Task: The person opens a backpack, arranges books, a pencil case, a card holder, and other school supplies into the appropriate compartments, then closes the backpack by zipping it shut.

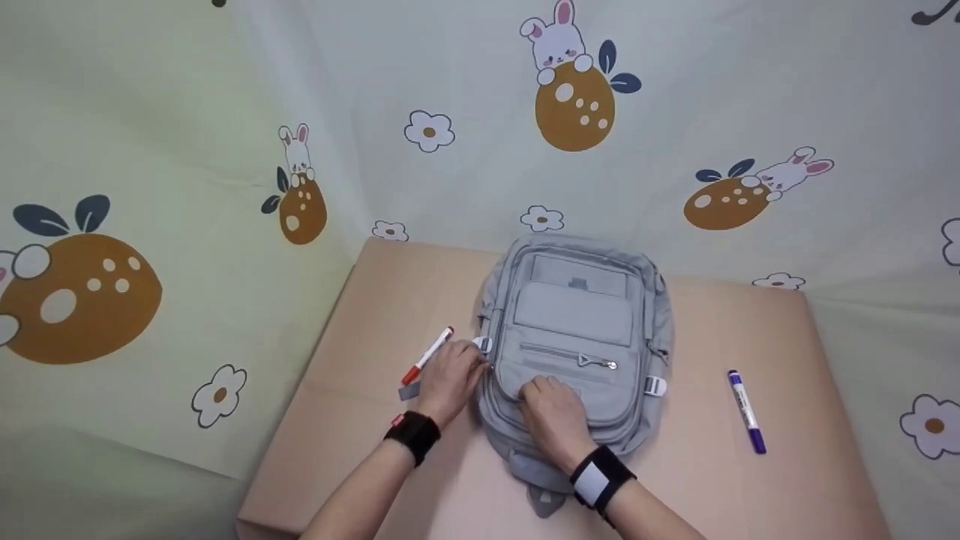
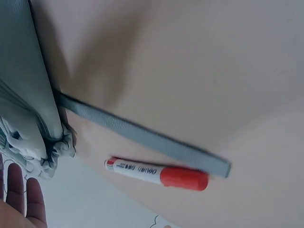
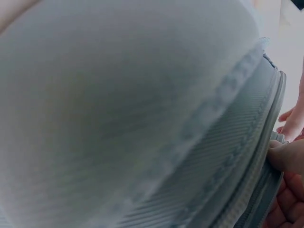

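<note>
A grey backpack (image 1: 574,311) lies front side up, its top toward the back wall. At its left side my left hand (image 1: 448,379) pinches the zipper edge with thumb and fingertips; the right wrist view shows that thumb (image 3: 286,156) against the zipper track (image 3: 254,175). What small part lies between those fingertips is hidden. On the lower front panel, my right hand (image 1: 555,420) has its fingers curled onto the fabric, gripping near the pocket's lower left edge. Just left of the bag, close to my left hand, a red-capped white marker (image 1: 429,355) lies beside a grey strap (image 2: 142,135).
A marker with a purple cap (image 1: 746,412) lies to the right of the bag. The tan tabletop (image 1: 720,322) meets a cloth wall (image 1: 465,67) printed with rabbits and flowers at the back and left. White strap buckles (image 1: 656,385) sit on both bag sides.
</note>
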The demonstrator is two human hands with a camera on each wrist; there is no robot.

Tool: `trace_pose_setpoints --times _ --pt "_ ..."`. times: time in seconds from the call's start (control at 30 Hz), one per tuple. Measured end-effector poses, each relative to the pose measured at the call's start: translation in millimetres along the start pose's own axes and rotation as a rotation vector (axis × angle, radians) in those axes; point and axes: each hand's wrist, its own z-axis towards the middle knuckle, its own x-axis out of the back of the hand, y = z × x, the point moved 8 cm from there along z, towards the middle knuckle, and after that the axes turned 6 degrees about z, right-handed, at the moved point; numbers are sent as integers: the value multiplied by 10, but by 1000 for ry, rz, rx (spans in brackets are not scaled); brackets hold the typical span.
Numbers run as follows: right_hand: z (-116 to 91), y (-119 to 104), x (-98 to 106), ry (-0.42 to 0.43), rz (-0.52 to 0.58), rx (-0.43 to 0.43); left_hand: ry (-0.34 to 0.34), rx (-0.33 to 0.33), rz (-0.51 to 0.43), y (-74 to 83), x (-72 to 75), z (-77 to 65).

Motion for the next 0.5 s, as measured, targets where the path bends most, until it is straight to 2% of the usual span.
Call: trace_pose_setpoints --times 0.13,0.37,0.5 --pt "-13 14 -6 -5 15 -13 -2 -11 40 -42 -54 191" --pt "-25 23 -33 -31 14 -29 -47 29 67 -116 -177 512" --pt "-21 13 -40 -27 3 -26 -28 48 100 -144 -219 642"
